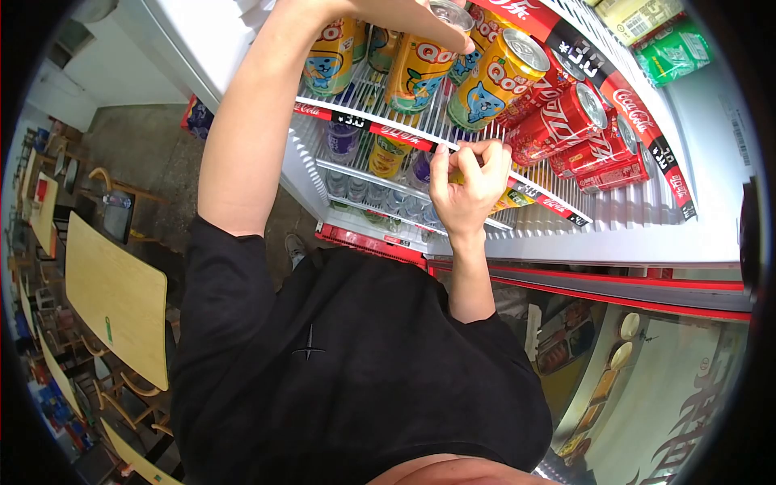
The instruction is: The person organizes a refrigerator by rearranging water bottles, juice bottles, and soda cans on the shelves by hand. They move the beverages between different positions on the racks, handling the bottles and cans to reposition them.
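Note:
At the top of the head view, my left hand [432, 28] wraps round the upper part of an orange Qoo can [416, 77] on the fridge shelf; its thumb shows, and the other fingers are hidden or out of frame. My right hand [475, 190] has its fingers curled on the shelf's front edge [388, 131], below another Qoo can [493, 81] that it does not hold. More Qoo cans [330, 61] stand to the left. Red Coca-Cola cans [566, 121] stand to the right on the same shelf.
Bottles [388, 158] fill the lower shelves. A green can [675, 52] is at the upper right, beside the fridge's white inner wall [719, 162]. The red-framed glass door [687, 303] stands at the right. Wooden tables [117, 291] and chairs are at the left.

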Demonstrator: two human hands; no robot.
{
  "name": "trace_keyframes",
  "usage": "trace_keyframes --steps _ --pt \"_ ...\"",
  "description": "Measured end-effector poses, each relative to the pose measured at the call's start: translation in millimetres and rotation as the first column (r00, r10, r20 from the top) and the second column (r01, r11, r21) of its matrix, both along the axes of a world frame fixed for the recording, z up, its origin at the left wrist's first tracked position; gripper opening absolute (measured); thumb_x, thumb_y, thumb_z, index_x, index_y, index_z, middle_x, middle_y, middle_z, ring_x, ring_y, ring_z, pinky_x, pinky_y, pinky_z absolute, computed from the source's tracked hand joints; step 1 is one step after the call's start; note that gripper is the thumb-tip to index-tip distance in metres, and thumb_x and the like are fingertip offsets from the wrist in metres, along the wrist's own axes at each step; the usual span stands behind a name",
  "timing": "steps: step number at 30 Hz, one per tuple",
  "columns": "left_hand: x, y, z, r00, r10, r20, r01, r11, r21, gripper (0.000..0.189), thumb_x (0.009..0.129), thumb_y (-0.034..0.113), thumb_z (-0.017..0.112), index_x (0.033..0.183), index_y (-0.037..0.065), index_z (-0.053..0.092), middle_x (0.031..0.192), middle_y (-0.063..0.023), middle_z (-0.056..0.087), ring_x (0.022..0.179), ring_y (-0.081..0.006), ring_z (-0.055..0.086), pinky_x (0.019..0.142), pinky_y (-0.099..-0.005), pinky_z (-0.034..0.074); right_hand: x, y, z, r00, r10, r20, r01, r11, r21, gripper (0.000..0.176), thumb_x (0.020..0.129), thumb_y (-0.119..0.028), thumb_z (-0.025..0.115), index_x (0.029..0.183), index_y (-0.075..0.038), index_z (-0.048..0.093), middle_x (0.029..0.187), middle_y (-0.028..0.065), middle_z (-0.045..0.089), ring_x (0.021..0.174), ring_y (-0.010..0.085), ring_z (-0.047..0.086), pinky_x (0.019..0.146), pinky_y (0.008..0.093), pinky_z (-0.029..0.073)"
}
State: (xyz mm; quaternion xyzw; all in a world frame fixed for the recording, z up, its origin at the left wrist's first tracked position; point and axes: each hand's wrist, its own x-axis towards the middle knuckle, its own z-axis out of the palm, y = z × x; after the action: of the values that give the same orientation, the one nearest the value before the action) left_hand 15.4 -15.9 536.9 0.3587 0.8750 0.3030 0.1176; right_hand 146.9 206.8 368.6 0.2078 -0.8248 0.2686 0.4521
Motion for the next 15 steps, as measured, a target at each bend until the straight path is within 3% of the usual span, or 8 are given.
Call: trace_keyframes --steps 5,9,15 --pt "-4.1 0.1 -3.2 0.999 -0.046 0.026 0.045 0.999 0.03 0.083 0.085 0.072 0.068 0.144 0.014 0.06 0.149 -0.0066 0.058 0.134 -0.0192 0.054 0.115 -0.0325 0.041 -0.1 0.0 0.0 1.0 -0.003 -0.001 0.003 1.0 0.008 0.028 0.075 -0.012 0.082 0.067 -0.008 0.056 0.082 0.0083 0.054 0.078 0.0281 0.051 0.069 0.0413 0.04" --pt "26.8 4.0 25.8 0.999 0.044 -0.025 -0.046 0.993 -0.105 0.081 0.086 0.071 0.069 0.142 0.013 0.062 0.145 -0.0074 0.061 0.132 -0.0197 0.056 0.113 -0.0327 0.043 -0.1 0.2 -0.3 1.0 -0.004 -0.001 0.004 1.0 0.01 0.028 0.075 -0.012 0.082 0.067 -0.008 0.056 0.082 0.0084 0.054 0.078 0.0281 0.051 0.069 0.0413 0.04" --pt "32.9 6.2 32.4 0.996 0.065 -0.066 -0.072 0.993 -0.096 0.081 0.085 0.071 0.069 0.139 0.009 0.064 0.141 -0.0096 0.064 0.128 -0.0213 0.058 0.11 -0.034 0.044 -0.8 -0.1 -1.6 1.0 0.002 -0.007 -0.002 1.0 -0.003 0.028 0.075 -0.012 0.082 0.066 -0.008 0.056 0.082 0.0088 0.053 0.078 0.0281 0.051 0.068 0.0413 0.04"
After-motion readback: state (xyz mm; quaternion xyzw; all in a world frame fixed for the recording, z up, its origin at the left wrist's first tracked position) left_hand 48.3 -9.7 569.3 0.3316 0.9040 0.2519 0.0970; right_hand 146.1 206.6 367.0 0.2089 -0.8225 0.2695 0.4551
